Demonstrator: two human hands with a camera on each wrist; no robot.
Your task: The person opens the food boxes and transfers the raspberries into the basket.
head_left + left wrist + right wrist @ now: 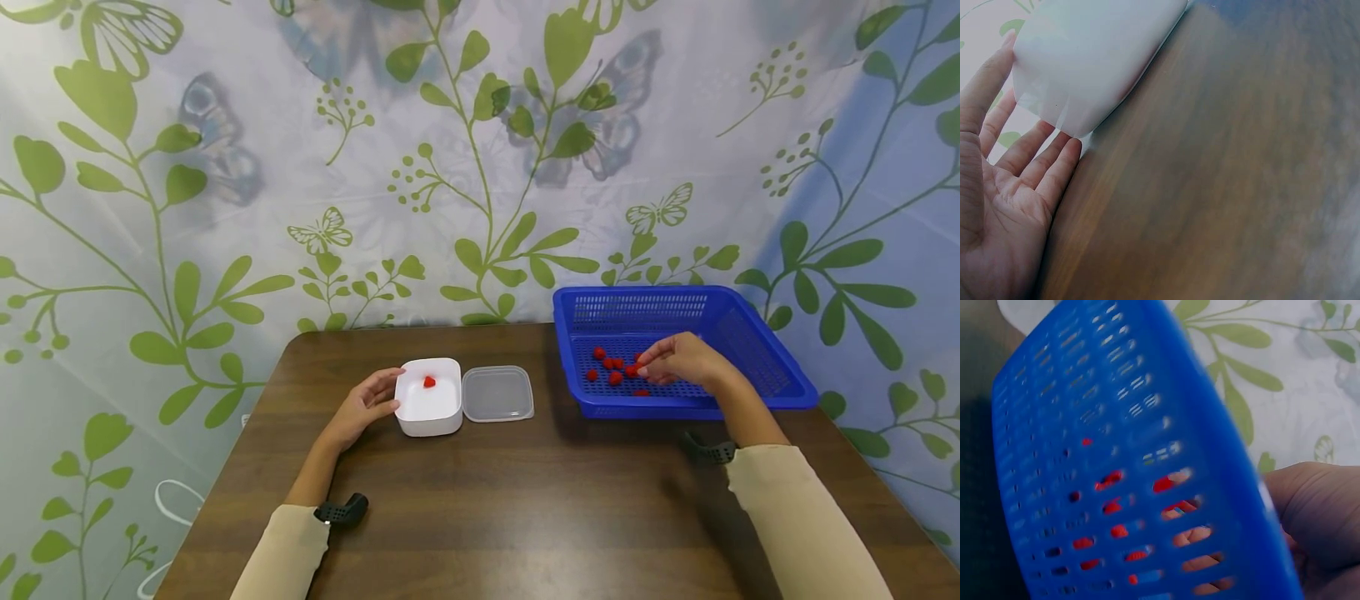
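Note:
My left hand (367, 406) rests against the left side of a small white square box (430, 427), thumb and fingers spread along its wall. In the left wrist view those fingers look fairly straight, their tips touching the box (1104, 62). One small red berry-like piece (429, 382) lies inside it. Over a blue perforated basket (675, 407), my right hand (678, 360) reaches down with fingertips together at a red berry (638, 357), seemingly pinching it. Through the basket's slots in the right wrist view, red pieces (1110, 481) show beside the fingertips; the grip is partly hidden.
A clear rectangular lid (498, 394) lies flat just right of the white box. Several red pieces (615, 378) are scattered on the basket's floor. The brown wooden table (480, 517) ends at a leaf-patterned cloth (450, 167) behind.

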